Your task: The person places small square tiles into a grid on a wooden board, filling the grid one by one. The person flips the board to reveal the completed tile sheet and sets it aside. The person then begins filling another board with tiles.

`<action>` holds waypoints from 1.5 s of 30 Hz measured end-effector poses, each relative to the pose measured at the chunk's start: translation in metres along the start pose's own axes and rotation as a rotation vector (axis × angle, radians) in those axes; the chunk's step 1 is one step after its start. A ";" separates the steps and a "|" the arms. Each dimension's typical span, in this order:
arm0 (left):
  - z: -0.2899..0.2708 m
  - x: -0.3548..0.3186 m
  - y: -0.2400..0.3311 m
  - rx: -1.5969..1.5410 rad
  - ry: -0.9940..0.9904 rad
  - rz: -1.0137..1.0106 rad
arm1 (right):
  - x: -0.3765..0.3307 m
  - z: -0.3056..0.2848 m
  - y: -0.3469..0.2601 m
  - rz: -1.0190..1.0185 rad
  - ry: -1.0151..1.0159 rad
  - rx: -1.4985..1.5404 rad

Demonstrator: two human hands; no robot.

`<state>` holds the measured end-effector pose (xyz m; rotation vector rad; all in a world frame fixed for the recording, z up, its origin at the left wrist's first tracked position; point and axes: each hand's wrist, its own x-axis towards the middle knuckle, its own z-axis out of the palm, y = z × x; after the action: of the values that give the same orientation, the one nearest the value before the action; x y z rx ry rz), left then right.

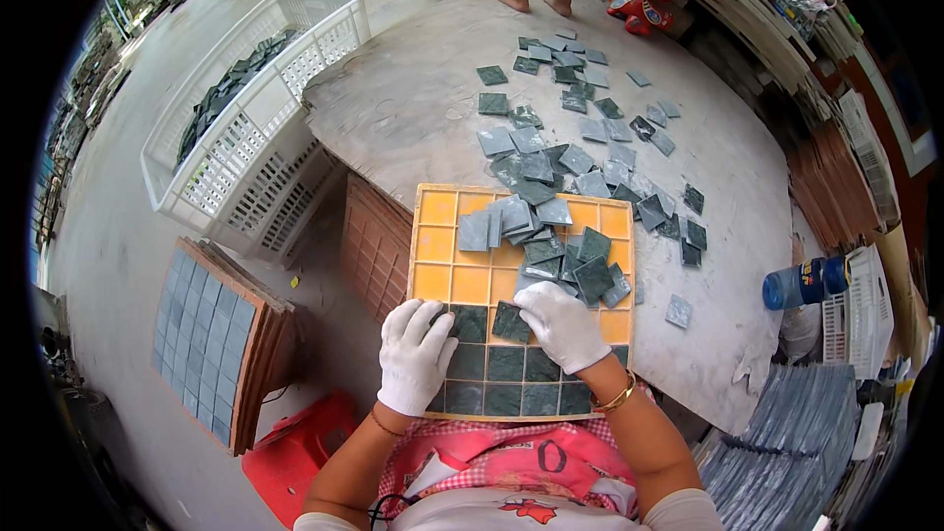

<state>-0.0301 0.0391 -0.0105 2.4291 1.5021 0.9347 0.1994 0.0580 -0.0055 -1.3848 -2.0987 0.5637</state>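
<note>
Green tile (508, 322) in right grip (563, 327)

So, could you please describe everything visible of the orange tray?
The squarish orange tray, plastic-looking, has pale ridges forming cells. Dark tiles line its near rows; loose ones heap farther back, some left cells bare. It overlaps the table. The left grip rests at its left edge; the right grip holds a tile over it.
</note>
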 end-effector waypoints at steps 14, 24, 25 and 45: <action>0.048 0.013 0.035 -0.068 -0.216 0.178 | 0.024 -0.034 0.018 -0.029 0.159 -0.428; 0.042 0.019 0.034 -0.110 -0.165 0.084 | -0.004 -0.055 0.022 -0.171 0.413 -0.334; 0.044 0.026 0.038 -0.117 -0.166 0.094 | -0.020 -0.053 0.017 -0.184 0.415 -0.352; 0.055 0.121 0.011 -0.237 -0.005 0.047 | -0.038 -0.026 0.014 -0.072 -0.059 -0.264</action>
<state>0.0466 0.1469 0.0028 2.3033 1.2576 1.0491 0.2382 0.0295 -0.0029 -1.4412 -2.3263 0.3091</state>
